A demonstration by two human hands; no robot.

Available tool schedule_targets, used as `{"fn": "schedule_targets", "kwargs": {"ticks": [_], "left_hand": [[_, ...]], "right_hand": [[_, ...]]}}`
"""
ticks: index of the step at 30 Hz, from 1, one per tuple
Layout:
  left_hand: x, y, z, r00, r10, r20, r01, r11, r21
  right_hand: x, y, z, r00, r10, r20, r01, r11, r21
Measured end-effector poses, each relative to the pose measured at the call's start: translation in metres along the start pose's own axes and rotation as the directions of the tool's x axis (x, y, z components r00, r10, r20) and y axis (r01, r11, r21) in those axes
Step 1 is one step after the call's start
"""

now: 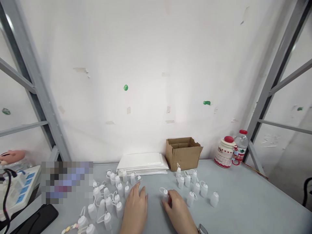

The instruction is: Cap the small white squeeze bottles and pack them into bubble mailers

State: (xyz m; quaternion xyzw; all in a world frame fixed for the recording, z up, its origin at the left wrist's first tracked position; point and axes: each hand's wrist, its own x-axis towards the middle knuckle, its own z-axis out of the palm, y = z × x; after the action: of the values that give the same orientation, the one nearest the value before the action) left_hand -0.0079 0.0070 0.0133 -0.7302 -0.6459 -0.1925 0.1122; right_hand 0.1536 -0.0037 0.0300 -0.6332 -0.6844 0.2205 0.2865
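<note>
My right hand [178,209] pinches a small white bottle [165,195] with a loop strap, which stands upright on the grey table between thumb and fingers. My left hand [135,205] lies palm down with its fingers stretched forward, beside a crowd of similar white bottles [108,204] on the left. Just past its fingertips is a small white piece [139,178], partly hidden. On the right, several more bottles [190,199] stand in a loose group beyond my right hand.
At the back are a stack of white envelopes [141,162] and an open cardboard box [185,158]. A cream jar [223,152] and a clear bottle [241,144] stand back right. Front left lie a black phone [37,219], a power strip [24,188] and a beaded string [69,228].
</note>
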Motion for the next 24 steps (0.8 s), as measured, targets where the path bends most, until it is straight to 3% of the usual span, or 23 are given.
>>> {"fn": "schedule_targets", "kwargs": {"ticks": [5, 8, 11, 12, 13, 16, 19, 24], "left_hand": [[0.002, 0.003, -0.004, 0.988, -0.013, 0.156, 0.011, 1.0, 0.014], [0.004, 0.004, -0.008, 0.983, -0.004, 0.185, 0.003, 1.0, 0.006], [0.005, 0.003, -0.008, 0.989, 0.018, 0.147, -0.023, 0.999, 0.03], [0.004, 0.003, -0.007, 0.991, 0.021, 0.132, -0.027, 0.999, 0.043], [0.004, 0.002, -0.007, 0.992, 0.018, 0.124, -0.024, 0.998, 0.054], [0.002, 0.001, -0.007, 0.987, -0.013, 0.158, 0.005, 0.999, 0.054], [0.004, 0.002, -0.01, 0.973, -0.027, 0.228, 0.026, 1.0, 0.009], [0.007, 0.005, -0.015, 0.962, -0.012, 0.274, 0.028, 0.998, -0.057]], "right_hand": [[-0.006, 0.001, -0.024, 0.999, 0.027, -0.028, -0.023, 0.992, 0.124], [0.003, 0.018, -0.064, 0.981, 0.0, -0.196, 0.028, 0.99, 0.14], [0.032, 0.048, -0.112, 0.945, 0.001, -0.326, 0.027, 0.996, 0.082], [0.044, 0.059, -0.125, 0.95, -0.03, -0.311, 0.042, 0.999, 0.034], [0.056, 0.069, -0.135, 0.971, -0.077, -0.225, 0.074, 0.997, -0.023], [0.083, 0.091, -0.15, 0.989, -0.141, -0.032, 0.14, 0.989, -0.039], [0.097, 0.101, -0.145, 0.982, -0.167, 0.083, 0.171, 0.984, -0.049], [0.109, 0.116, -0.128, 0.984, -0.126, 0.13, 0.142, 0.981, -0.13]]}}
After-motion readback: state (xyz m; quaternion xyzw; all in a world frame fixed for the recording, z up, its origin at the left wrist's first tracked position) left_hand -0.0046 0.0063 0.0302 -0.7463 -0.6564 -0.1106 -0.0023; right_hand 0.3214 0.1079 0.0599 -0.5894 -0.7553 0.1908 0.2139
